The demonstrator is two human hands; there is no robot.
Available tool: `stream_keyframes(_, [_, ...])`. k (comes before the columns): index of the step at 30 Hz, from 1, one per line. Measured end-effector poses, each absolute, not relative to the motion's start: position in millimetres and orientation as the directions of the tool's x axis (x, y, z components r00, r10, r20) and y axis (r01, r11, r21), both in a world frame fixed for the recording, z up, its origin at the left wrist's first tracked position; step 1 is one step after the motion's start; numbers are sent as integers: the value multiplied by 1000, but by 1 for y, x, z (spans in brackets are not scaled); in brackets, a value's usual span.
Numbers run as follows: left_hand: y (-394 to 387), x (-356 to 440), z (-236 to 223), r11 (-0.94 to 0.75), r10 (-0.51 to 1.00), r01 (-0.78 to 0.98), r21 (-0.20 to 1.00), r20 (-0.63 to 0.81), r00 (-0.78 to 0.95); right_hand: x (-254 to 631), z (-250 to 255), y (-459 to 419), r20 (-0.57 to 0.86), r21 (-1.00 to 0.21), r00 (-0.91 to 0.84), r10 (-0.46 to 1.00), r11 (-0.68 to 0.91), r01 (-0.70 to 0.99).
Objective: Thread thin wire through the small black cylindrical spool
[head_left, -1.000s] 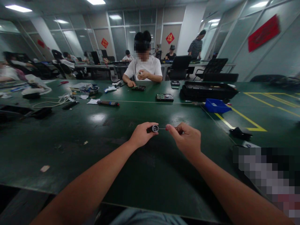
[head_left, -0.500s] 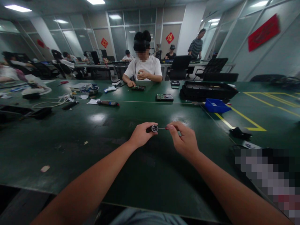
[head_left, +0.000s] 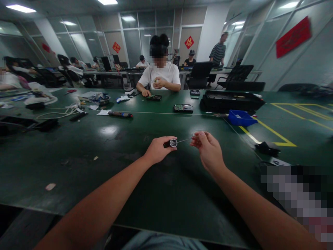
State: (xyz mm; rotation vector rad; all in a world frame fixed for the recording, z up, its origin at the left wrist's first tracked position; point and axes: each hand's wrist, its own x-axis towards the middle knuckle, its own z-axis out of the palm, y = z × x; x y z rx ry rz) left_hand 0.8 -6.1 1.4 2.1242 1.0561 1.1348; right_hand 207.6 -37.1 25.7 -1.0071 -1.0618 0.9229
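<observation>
My left hand point(head_left: 158, 150) is closed round a dark cylinder with a silver-rimmed round end point(head_left: 173, 142), held above the green table; the rimmed end faces me and its inside shows small parts. In my right hand point(head_left: 209, 149) is a thin screwdriver point(head_left: 184, 140), its handle mostly hidden by the fingers. The metal shaft points left, and its tip is at the rim of the cylinder. Whether the tip touches anything inside is too small to tell.
Across the green table point(head_left: 145, 187) a person in a white shirt point(head_left: 166, 74) handles a circuit-board device point(head_left: 154, 98). Another such device point(head_left: 183, 108) lies nearer. A blue bin point(head_left: 241, 118) and long black case point(head_left: 231, 100) stand right; an electric screwdriver-like tool point(head_left: 120, 114) lies left.
My right hand has drawn slightly right and turned, with its fingers shifted on the screwdriver. The shaft now slants up toward the right. My left hand stays nearly in place.
</observation>
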Motion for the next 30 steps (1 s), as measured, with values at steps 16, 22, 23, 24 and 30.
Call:
stream_keyframes(16, [-5,0,-3,-587,807,400,704,470,358,201,40,-60,611,-654,68,789,454,606])
stream_keyframes(22, [-4,1,-5,-592,804,415,691,472,361,202,46,-65,683,-512,21,730,458,727])
stream_keyframes(23, [-4,1,-5,-590,805,412,694,471,360,202,46,-66,688,-503,3,726,473,724])
stream_keyframes(24, [-3,1,-5,-588,807,410,697,469,359,202,47,-66,690,-494,-21,723,492,717])
stream_keyframes(30, [-4,1,-4,-582,810,420,696,452,374,203,51,-69,615,-457,-251,748,597,659])
